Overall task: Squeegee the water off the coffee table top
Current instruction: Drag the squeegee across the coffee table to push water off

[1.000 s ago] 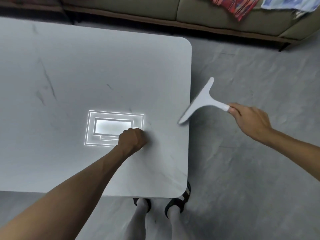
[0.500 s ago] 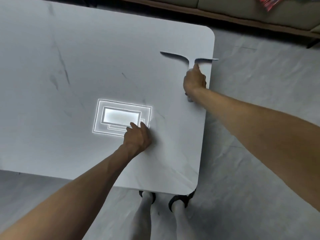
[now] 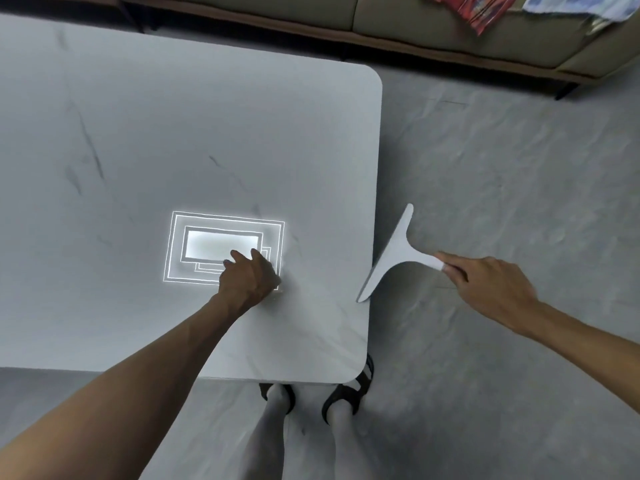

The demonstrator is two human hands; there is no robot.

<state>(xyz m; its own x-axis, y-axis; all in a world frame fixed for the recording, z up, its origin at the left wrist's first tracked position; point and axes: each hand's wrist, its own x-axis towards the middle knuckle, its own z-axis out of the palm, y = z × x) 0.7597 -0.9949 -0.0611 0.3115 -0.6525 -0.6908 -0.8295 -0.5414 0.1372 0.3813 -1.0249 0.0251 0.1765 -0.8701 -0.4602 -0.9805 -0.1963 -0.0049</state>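
The pale grey marble coffee table top (image 3: 145,140) fills the left half of the view, with a bright reflection of a ceiling light in its middle. My left hand (image 3: 250,276) rests on the top near that reflection, fingers loosely curled, holding nothing. My right hand (image 3: 485,282) grips the handle of a white T-shaped squeegee (image 3: 396,255) out over the floor, just past the table's right edge. The blade runs along that edge, its lower tip close to it. I cannot make out water on the top.
A sofa (image 3: 398,26) with a red cloth (image 3: 474,8) and a blue cloth (image 3: 571,5) runs along the far side. Grey floor (image 3: 502,168) lies to the right. My feet in dark sandals (image 3: 349,393) stand at the table's near right corner.
Half a second ago the squeegee lay on the table near its far right corner. My right hand has pulled it toward me and off the right edge. My left hand stayed put.
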